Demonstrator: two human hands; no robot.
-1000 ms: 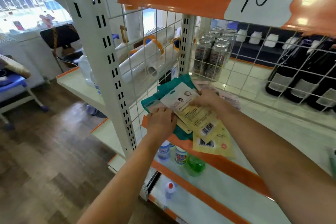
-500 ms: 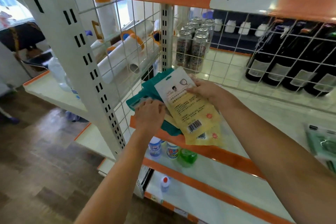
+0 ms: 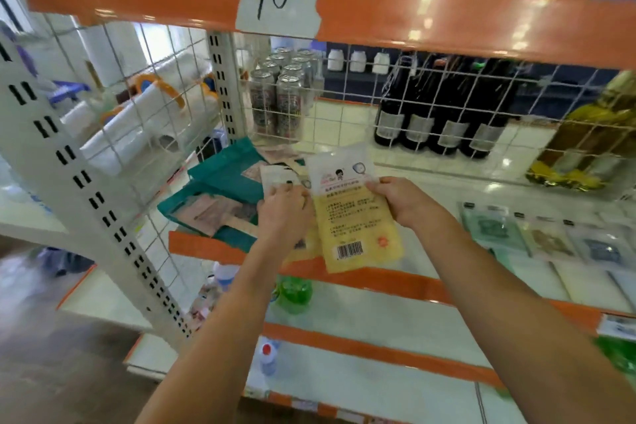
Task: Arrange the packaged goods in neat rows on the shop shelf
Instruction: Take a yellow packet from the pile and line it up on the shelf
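My right hand (image 3: 401, 198) pinches the right edge of a flat yellow-and-white packet (image 3: 354, 213) with a barcode, held over the front of the white shelf (image 3: 440, 196). My left hand (image 3: 284, 208) rests with curled fingers on a second yellow packet (image 3: 278, 177) that lies partly under the first. Just left of them lie two teal packets (image 3: 223, 179), one over the other, near the wire mesh side. Several flat packets (image 3: 547, 237) lie in a row at the shelf's right.
An orange shelf edge (image 3: 447, 17) with a paper tag marked 10 hangs overhead. Behind the wire mesh back stand cans (image 3: 275, 103) and dark bottles (image 3: 444, 113); a gold pack (image 3: 585, 141) is at the right. Small bottles (image 3: 292, 293) stand on the lower shelves.
My right hand has lifted the top yellow packet up and rightward off the pile. My left hand has shifted right onto the packet beneath. The view has swung right, showing the row of packets.
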